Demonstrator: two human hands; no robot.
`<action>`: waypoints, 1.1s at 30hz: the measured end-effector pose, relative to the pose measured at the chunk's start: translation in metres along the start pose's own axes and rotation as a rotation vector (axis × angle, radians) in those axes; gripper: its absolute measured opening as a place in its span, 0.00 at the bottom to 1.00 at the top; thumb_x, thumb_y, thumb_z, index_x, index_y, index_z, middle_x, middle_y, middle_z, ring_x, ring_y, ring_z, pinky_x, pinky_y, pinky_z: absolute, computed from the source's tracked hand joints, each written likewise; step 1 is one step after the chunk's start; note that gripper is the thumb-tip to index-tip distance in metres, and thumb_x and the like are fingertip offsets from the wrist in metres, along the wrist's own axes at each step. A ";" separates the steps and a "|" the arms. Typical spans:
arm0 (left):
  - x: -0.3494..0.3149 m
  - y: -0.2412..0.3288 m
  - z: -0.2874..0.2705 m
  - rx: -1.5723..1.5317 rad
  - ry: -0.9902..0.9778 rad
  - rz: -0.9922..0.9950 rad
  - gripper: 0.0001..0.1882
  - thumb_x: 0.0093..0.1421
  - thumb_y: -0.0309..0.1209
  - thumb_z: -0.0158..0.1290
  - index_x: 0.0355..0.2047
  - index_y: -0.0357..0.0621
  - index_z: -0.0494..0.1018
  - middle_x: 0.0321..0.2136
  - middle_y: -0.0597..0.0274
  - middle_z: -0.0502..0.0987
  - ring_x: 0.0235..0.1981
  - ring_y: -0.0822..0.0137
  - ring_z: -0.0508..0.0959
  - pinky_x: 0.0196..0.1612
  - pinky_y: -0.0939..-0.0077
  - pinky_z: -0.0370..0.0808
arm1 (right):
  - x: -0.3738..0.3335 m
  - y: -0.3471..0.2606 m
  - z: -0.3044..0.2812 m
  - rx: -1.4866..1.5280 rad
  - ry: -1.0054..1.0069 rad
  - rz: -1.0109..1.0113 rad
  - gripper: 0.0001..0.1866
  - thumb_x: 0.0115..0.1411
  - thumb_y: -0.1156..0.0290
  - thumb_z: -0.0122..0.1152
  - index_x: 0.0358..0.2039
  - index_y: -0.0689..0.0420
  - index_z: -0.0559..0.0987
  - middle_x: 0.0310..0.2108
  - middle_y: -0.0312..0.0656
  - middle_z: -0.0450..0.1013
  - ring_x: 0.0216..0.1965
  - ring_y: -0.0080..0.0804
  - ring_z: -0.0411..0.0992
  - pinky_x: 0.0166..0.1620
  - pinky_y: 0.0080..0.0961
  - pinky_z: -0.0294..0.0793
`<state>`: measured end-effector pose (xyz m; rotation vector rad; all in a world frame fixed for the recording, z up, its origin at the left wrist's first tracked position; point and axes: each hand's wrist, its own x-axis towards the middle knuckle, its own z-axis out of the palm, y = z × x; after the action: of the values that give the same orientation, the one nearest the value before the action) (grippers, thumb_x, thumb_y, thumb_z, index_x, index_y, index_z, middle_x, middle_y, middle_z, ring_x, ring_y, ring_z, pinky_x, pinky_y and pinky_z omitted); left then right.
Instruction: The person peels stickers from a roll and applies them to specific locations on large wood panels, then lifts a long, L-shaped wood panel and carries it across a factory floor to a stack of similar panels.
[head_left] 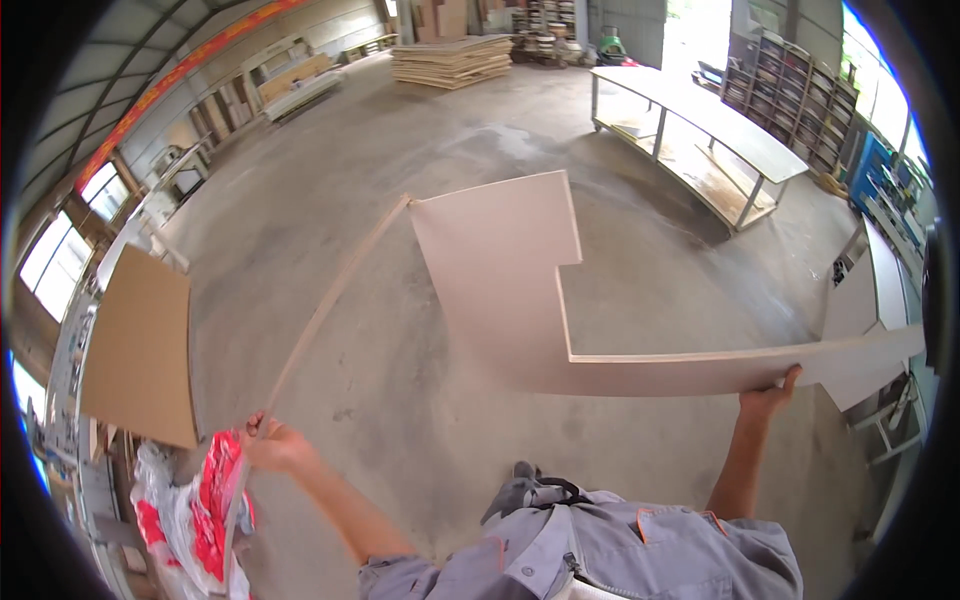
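Note:
My right hand (770,397) is closed on the lower edge of the long arm of a pale, L-shaped board (495,275), with its fingertips up against the face. The board's wide end reaches away ahead of me, and a rectangular notch is cut into its far right side. Out to the left, my left hand (277,447) pinches a long, thin, pale strip (335,297). This strip runs up from the hand to the board's far left corner, where it meets the board. Its lower part hangs below my fingers, in front of red and clear plastic wrapping (218,490).
A brown sheet (140,345) leans over equipment at the left. Ahead on the right stands a long, white-topped table (700,105) with a lower shelf. Stacked boards (450,62) lie at the back. A rack of rolls (790,95) and machinery (890,205) line the right.

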<state>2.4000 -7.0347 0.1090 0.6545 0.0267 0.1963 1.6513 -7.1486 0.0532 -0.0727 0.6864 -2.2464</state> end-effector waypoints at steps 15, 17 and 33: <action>-0.111 -0.417 0.363 0.032 -1.501 -0.460 0.19 0.61 0.41 0.44 0.34 0.36 0.74 0.25 0.57 0.74 0.25 0.65 0.72 0.27 0.72 0.69 | 0.084 0.418 0.256 0.034 -0.087 -0.168 0.32 0.53 0.44 0.65 0.44 0.61 0.76 0.39 0.39 0.77 0.40 0.29 0.74 0.44 0.27 0.74; -0.118 -0.479 0.422 -0.030 -1.568 -0.569 0.19 0.61 0.41 0.44 0.35 0.37 0.74 0.24 0.58 0.73 0.25 0.66 0.72 0.26 0.73 0.69 | 0.098 0.467 0.309 0.042 -0.097 -0.215 0.25 0.57 0.50 0.63 0.41 0.62 0.77 0.34 0.38 0.77 0.34 0.26 0.75 0.40 0.24 0.74; -0.034 -0.970 0.853 -0.567 -1.768 -1.085 0.17 0.63 0.43 0.43 0.38 0.42 0.71 0.22 0.63 0.69 0.21 0.71 0.67 0.21 0.80 0.64 | 0.218 0.855 0.617 -0.163 -0.009 -0.478 0.22 0.54 0.52 0.67 0.37 0.60 0.79 0.31 0.37 0.77 0.28 0.22 0.74 0.32 0.21 0.72</action>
<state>2.6079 -8.3065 0.1958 -0.0045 -1.3000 -1.4085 2.2262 -8.0568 0.1198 -0.3599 0.9234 -2.6322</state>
